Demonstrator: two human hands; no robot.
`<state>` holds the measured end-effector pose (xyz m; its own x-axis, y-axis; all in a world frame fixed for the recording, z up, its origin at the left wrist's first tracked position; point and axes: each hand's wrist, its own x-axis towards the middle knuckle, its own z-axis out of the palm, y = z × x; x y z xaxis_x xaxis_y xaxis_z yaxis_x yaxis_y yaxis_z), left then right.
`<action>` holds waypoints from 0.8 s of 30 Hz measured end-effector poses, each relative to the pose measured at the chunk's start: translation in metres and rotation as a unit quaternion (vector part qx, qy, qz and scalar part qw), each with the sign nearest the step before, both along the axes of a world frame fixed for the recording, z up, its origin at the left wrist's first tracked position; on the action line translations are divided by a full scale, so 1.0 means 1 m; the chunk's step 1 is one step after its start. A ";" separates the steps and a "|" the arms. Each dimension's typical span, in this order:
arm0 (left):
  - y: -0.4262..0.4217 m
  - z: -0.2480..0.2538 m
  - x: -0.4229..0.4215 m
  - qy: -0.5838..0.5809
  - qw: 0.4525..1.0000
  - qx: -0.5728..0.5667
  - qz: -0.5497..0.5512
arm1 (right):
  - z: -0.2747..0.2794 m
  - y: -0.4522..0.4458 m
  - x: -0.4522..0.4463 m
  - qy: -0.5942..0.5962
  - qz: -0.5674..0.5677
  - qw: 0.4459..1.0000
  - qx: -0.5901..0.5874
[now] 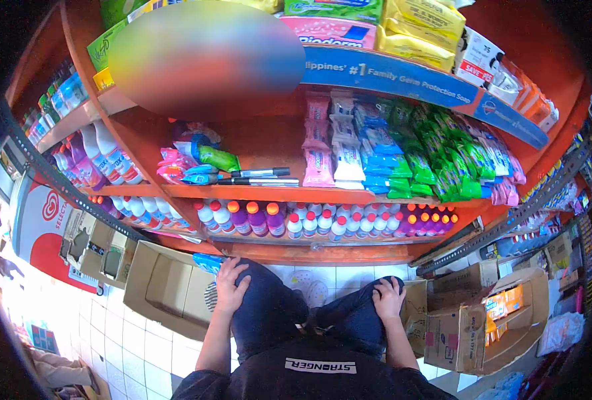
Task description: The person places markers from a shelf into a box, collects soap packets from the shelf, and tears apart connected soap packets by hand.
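Observation:
My left hand lies on my left knee with its fingers spread, holding nothing. A blue packet shows just beyond its fingertips, at the edge of an open cardboard box. Over my right knee rests my right hand, fingers slightly apart and nothing in them. In front of me, a red-orange shelf carries rows of wrapped soap bars in pink, white, blue and green. To their left sit a loose pile of small packets and dark pen-like sticks.
Bottles with red and orange caps line the bottom shelf. Bleach-like bottles stand at the left. An open carton with orange packs is at my right. Another person's legs show at lower left.

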<state>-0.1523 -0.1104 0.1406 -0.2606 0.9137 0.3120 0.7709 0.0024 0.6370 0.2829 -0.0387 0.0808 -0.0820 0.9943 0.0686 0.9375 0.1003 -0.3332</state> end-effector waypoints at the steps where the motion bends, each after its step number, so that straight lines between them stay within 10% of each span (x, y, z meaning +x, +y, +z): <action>1: -0.001 -0.003 -0.002 -0.005 1.000 -0.003 0.005 | 0.000 0.000 -0.001 -0.004 -0.001 1.000 -0.007; 12: -0.016 -0.046 -0.038 -0.153 0.979 0.043 0.130 | -0.008 0.016 -0.011 -0.042 0.026 0.998 -0.035; 18: -0.066 -0.093 -0.111 -0.428 0.744 0.234 0.456 | -0.012 0.021 -0.012 -0.061 0.080 0.994 -0.031; 24: -0.084 -0.138 -0.145 -0.452 0.816 0.026 0.361 | -0.006 0.023 -0.022 -0.072 0.080 0.993 -0.040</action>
